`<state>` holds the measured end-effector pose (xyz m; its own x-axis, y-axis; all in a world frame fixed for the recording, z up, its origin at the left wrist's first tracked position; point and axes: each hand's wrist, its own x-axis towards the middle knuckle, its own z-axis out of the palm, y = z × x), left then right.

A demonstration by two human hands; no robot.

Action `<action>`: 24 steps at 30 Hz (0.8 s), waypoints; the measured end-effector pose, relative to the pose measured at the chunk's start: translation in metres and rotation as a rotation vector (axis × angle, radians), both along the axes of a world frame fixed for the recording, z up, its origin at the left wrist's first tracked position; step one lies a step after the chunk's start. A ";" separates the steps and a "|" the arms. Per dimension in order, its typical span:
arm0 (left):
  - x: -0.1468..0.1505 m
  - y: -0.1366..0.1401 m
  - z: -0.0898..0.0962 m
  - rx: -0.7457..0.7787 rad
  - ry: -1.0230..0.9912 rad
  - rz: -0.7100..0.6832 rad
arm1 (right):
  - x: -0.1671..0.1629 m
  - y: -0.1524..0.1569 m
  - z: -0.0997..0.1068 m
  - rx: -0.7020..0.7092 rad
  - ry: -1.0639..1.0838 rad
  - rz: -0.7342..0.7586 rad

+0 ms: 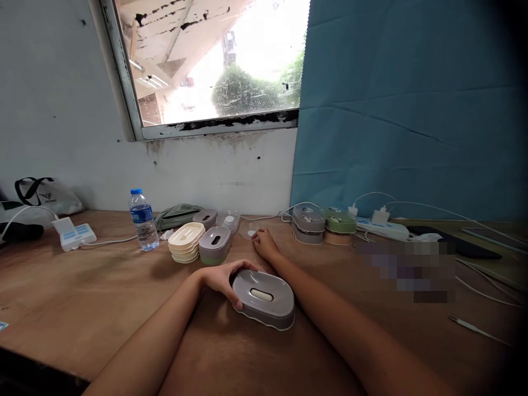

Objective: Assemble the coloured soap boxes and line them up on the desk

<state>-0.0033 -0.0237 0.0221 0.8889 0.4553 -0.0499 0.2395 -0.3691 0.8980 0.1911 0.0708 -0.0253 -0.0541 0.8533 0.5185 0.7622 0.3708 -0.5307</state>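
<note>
My left hand is wrapped round the left end of a grey oval plastic box on the table in front of me. A pale piece shows in the slot of the box's lid. Farther back, my right hand has its fingers curled at the right edge of a clear plastic lid with a white round spot. Left of that hand stand a stack of cream-coloured trays, a grey slotted box with a greenish base, and some clear plastic pieces.
Behind these lies a grey-green pouch. A water bottle and a power strip stand to the left. Stacked grey containers and green containers are at right, near another power strip and loose cables.
</note>
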 end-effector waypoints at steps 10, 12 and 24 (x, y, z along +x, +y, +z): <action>0.000 -0.006 0.012 0.112 0.202 -0.041 | 0.012 -0.063 0.005 0.022 -0.126 0.339; 0.002 -0.009 0.017 0.202 0.235 -0.096 | 0.012 -0.068 0.004 0.024 -0.143 0.404; 0.007 -0.016 0.017 0.318 0.193 -0.120 | 0.010 -0.069 0.007 0.066 -0.127 0.578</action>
